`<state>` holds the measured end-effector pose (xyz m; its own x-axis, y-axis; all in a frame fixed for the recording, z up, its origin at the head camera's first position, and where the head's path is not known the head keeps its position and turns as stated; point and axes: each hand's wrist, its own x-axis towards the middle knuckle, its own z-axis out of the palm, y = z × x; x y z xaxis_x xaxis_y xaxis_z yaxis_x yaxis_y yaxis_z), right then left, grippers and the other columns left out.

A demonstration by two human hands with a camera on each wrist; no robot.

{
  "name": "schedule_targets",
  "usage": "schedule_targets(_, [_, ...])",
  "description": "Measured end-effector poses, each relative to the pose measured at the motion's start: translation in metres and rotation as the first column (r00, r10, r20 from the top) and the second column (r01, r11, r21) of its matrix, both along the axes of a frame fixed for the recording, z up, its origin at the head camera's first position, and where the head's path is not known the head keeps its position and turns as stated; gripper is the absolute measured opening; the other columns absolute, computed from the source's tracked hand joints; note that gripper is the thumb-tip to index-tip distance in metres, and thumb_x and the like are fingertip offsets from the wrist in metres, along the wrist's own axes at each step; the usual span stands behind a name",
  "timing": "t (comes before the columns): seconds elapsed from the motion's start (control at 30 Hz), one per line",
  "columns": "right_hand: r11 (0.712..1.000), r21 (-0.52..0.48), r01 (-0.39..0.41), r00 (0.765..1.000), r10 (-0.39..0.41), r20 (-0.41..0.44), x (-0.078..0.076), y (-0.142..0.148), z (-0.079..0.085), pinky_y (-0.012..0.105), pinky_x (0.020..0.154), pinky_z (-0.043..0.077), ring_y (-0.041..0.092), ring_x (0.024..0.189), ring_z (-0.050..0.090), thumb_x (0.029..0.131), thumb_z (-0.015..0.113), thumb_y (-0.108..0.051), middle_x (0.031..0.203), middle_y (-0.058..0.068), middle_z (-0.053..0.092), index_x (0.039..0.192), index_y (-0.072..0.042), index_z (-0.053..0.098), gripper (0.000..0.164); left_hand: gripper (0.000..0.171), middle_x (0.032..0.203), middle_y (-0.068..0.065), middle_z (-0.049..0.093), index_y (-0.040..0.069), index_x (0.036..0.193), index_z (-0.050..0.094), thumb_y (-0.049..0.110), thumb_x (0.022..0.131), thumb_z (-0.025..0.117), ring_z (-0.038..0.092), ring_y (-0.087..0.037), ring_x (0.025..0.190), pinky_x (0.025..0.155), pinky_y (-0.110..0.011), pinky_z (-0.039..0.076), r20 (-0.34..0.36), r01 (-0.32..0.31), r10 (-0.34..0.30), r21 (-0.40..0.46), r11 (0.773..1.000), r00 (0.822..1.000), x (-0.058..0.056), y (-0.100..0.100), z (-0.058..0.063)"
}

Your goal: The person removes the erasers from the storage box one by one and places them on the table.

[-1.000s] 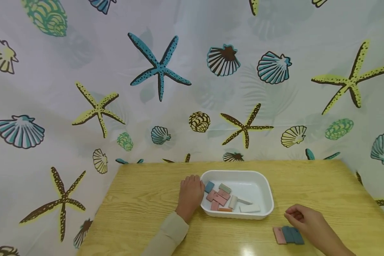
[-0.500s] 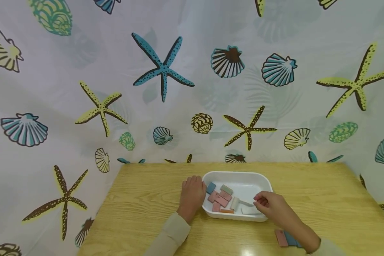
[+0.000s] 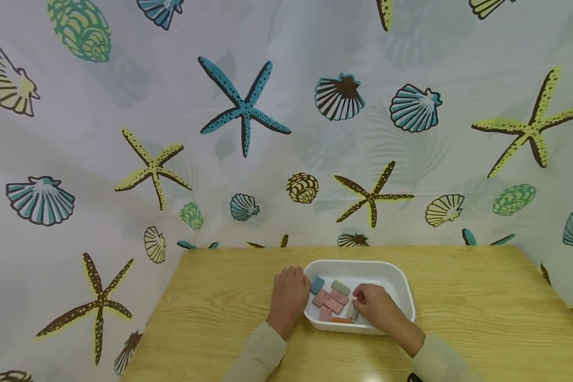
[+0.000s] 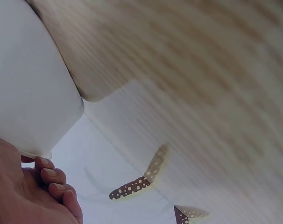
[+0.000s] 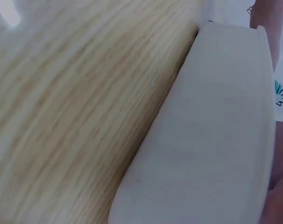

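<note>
My left hand (image 3: 290, 297) holds the left end of a white plastic tub (image 3: 331, 327), its fingers bent at the rim. In the left wrist view these fingers (image 4: 55, 178) curl beside the tub wall (image 4: 34, 84). My right hand (image 3: 379, 307) reaches over the tub, loosely bent fingertips right at a pale upright block (image 3: 352, 311). Several pink blocks (image 3: 334, 304), a blue block (image 3: 317, 285), a grey-green block (image 3: 340, 287) and an orange block (image 3: 341, 320) lie in the tub's left half. Behind the tub wall, the right wrist view shows little of my right hand (image 5: 278, 200).
The tub stands on a wood-grain table (image 3: 210, 302). A curtain (image 3: 267, 175) printed with shells and starfish closes off the back and sides. My right sleeve (image 3: 441, 363) covers the spot where the pink and blue blocks lay on the table.
My right hand has moved left from beside the pink and blue blocks on the table, over the tub's right side, to its middle. The left hand has stayed at the rim.
</note>
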<state>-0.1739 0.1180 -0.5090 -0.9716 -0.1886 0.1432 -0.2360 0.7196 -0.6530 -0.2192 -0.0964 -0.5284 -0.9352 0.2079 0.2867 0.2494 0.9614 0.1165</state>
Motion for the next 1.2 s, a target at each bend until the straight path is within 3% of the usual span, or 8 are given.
schedule_targets(0.2, [0.996,0.084,0.040,0.998,-0.035,-0.054,-0.014,-0.008,-0.006,0.032,0.061,0.044,0.012,0.064,0.050,0.076,0.068,-0.003,0.069,0.002,0.055,0.083,0.000,0.062,0.010,0.024,0.086,-0.003,0.051,0.009,0.093,0.054,0.029,0.097,0.043,0.047,-0.020,0.083,0.073,-0.036,0.037,0.003,0.007,-0.007,-0.017,1.000,1.000,-0.001,-0.001,0.000])
schedule_targets(0.4, [0.989,0.138,0.057,0.998,-0.056,-0.011,-0.026,-0.013,-0.013,0.033,0.061,0.042,0.014,0.065,0.047,0.079,0.068,-0.008,0.072,0.004,0.053,0.083,0.000,0.061,0.011,0.025,0.089,-0.003,0.052,0.009,0.096,0.055,0.030,0.097,0.041,0.048,-0.019,0.086,0.075,-0.037,0.037,0.008,0.010,-0.009,-0.016,1.000,1.000,0.000,-0.002,0.001])
schedule_targets(0.57, [0.991,0.119,0.058,0.998,-0.062,0.031,-0.032,-0.014,-0.020,0.032,0.061,0.043,0.013,0.065,0.048,0.079,0.070,-0.009,0.074,0.003,0.055,0.083,-0.001,0.061,0.012,0.025,0.088,-0.003,0.053,0.009,0.095,0.055,0.030,0.097,0.041,0.048,-0.019,0.085,0.074,-0.036,0.037,-0.009,0.011,-0.011,-0.017,1.000,1.000,0.000,-0.002,0.000])
schedule_targets(0.8, [0.993,0.088,0.073,0.997,-0.075,0.016,-0.036,-0.013,-0.023,0.033,0.063,0.045,0.013,0.066,0.049,0.080,0.068,-0.008,0.074,0.003,0.056,0.084,-0.001,0.062,0.010,0.023,0.085,-0.003,0.051,0.009,0.092,0.054,0.028,0.097,0.043,0.049,-0.020,0.083,0.071,-0.036,0.036,-0.052,0.008,-0.009,-0.013,1.000,0.999,-0.001,0.000,-0.001])
schedule_targets(1.2, [0.993,0.035,0.114,0.993,-0.113,-0.037,-0.031,-0.010,-0.014,0.028,0.056,0.043,0.011,0.062,0.050,0.074,0.072,-0.013,0.071,0.000,0.058,0.079,-0.004,0.063,0.013,0.025,0.087,-0.003,0.052,0.008,0.095,0.055,0.030,0.098,0.041,0.049,-0.020,0.085,0.073,-0.036,0.036,0.003,-0.007,0.007,-0.021,1.000,1.000,0.001,0.001,0.001])
